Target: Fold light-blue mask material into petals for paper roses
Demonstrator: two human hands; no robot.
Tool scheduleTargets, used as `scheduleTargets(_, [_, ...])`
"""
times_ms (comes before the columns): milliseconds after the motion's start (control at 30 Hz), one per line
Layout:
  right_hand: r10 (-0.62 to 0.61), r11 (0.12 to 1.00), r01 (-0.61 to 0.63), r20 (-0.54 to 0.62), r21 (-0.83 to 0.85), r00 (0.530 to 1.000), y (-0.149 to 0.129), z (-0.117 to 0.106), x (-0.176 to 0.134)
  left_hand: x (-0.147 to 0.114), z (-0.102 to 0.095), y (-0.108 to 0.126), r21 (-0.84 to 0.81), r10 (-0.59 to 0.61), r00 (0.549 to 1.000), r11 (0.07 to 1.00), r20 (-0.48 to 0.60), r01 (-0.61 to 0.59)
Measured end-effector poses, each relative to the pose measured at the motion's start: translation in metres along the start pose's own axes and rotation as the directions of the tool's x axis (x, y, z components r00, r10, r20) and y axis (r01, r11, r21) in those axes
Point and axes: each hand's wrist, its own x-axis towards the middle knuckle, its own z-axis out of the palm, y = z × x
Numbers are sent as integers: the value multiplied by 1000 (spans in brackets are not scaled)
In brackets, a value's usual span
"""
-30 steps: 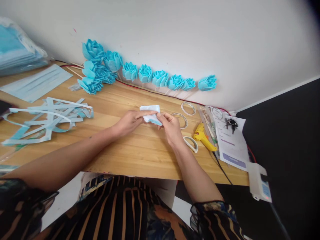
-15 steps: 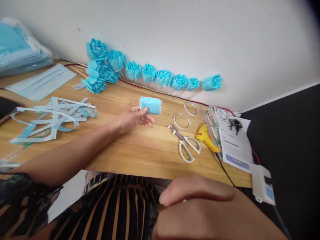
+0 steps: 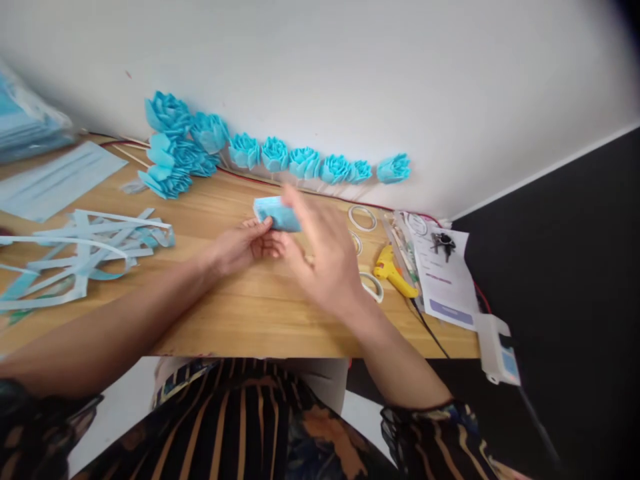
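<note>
A small stack of light-blue fabric pieces (image 3: 277, 215) is pinched in my left hand (image 3: 245, 248), just above the wooden table (image 3: 250, 320). The thumb lies on top of the stack and the fingers are underneath. My right hand (image 3: 327, 260), slightly blurred, is at the stack's right end with fingers stretched and thumb apart. It overlaps the stack in view; whether it touches the pieces I cannot tell. Scissors (image 3: 381, 289) lie behind this hand, with only part of a pale handle showing.
Blue fabric flowers (image 3: 304, 163) on sticks line the wall. Cut strips (image 3: 83, 250), a flat fabric sheet (image 3: 60, 179) and a bagged pile (image 3: 30, 127) are at left. At right are tape rings (image 3: 362, 229), a yellow glue gun (image 3: 393, 270), paper (image 3: 445, 287) and keys (image 3: 444, 245).
My right hand has moved from the near right foreground up to the stack, now covering most of the scissors. My left hand still holds the stack. The whole view has shifted slightly.
</note>
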Motion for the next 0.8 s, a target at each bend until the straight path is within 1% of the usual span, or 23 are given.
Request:
scheduleTargets(33, [35,999,-35,-58,-10,998,14,1,4,0,1,0,-212,-51,998,976,37,58])
scheduleTargets(67, [85,996,-86,-70,2,994,27,4,5,0,2,0,-363,-87,994,926,70,107])
scheduleTargets(100, [138,990,-137,-34,36,990,39,7,6,1,3,-1,-477,-109,989,867,102,145])
scheduleTargets(133, [173,982,-173,5,77,985,49,12,5,1,3,-1,-563,-125,983,807,133,179])
scheduleTargets(200, [246,955,-255,76,149,966,61,21,2,1,4,-3,-632,-136,978,747,157,205])
scheduleTargets(267, [335,916,-353,117,193,935,65,29,0,1,4,-5,-661,-143,976,718,166,218])
scheduleTargets(333, [412,876,-425,102,228,905,65,34,-1,0,5,-5,-677,-152,973,700,172,229])
scheduleTargets(367, [436,862,-442,82,247,896,63,36,-1,0,6,-5,-680,-159,971,694,176,237])
scheduleTargets(433, [451,851,-444,43,280,892,61,40,-2,0,8,-4,-682,-179,967,685,183,256])
scheduleTargets(533, [442,851,-423,10,310,897,61,46,-7,-1,10,-2,-678,-228,957,676,179,288])
scheduleTargets(633, [427,867,-392,-51,309,903,62,51,-14,0,10,-2,-659,-251,959,700,132,275])
scheduleTargets(700, [377,907,-334,-142,256,915,63,50,-18,1,10,-3,-639,-252,965,730,78,242])
scheduleTargets(800, [242,969,-216,-276,122,930,62,45,-21,2,9,-6,-597,-262,965,771,18,220])
